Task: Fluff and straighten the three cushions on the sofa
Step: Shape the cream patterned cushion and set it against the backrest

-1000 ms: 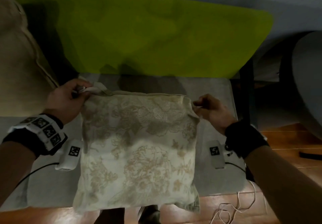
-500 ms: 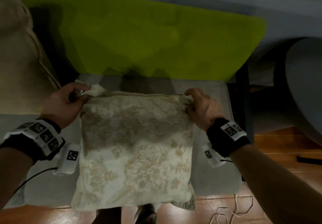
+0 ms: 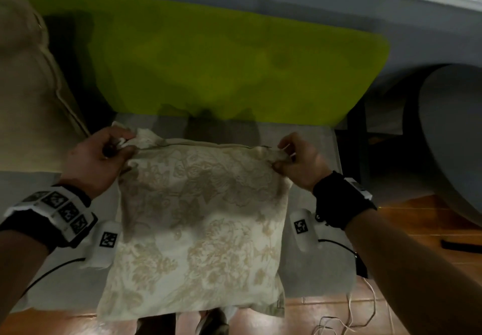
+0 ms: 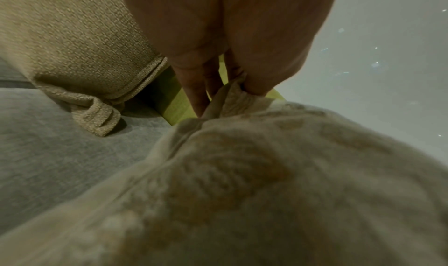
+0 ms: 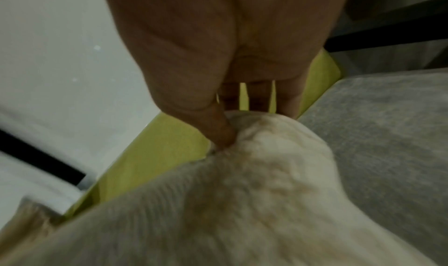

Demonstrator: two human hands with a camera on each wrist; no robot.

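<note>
Floral cushion [image 3: 198, 230]: cream, square, tan flower print, zipped seam along its far edge. Held up by its two far corners, near edge hanging past the front of the sofa seat [image 3: 313, 157]; face tilted toward the viewer, fabric bunched at both gripped corners, body fairly flat. Tan cushion [image 3: 23, 94]: coarse woven cloth, piped edge, standing propped at the sofa's left end, a bottom corner folded onto the grey seat. They lie near each other, not touching. A third cushion isn't visible.

Cream square cushion [image 3: 195, 225]: woven cloth, raised floral pattern, matt. Tan cushion [image 4: 72, 40]: coarse nubbly weave, corded edge. Grey sofa seat [image 5: 387, 136]: matt, finely fibrous cloth; floor [image 3: 417, 230] glossy wood.
</note>
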